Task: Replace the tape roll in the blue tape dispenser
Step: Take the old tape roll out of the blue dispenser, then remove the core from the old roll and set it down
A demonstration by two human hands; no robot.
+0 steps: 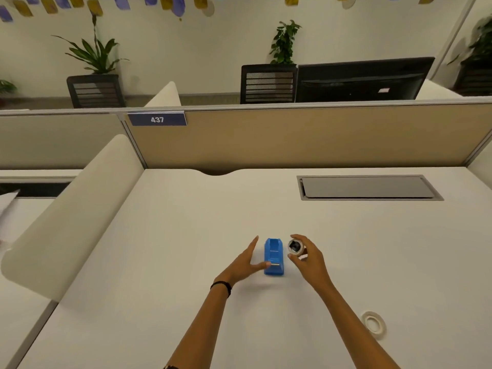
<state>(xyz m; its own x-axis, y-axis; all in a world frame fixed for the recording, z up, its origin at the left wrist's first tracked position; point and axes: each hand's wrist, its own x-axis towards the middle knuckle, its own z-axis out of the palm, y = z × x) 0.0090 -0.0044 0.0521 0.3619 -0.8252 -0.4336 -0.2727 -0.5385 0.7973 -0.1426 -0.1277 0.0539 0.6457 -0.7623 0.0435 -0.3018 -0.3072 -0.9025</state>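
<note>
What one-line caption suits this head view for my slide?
Left hand steadies the empty blue plastic tape dispenser; right hand holds a tape roll.

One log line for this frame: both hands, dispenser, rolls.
left hand: open, touching blue dispenser | right hand: holding tape roll beside dispenser | dispenser: cradle empty, on desk | second roll: flat, near right

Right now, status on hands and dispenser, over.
Left hand open, thumb on blue dispenser. Right hand holds tape roll beside it. Dispenser cradle empty. Second roll lies apart on desk; nothing blocking.
</note>
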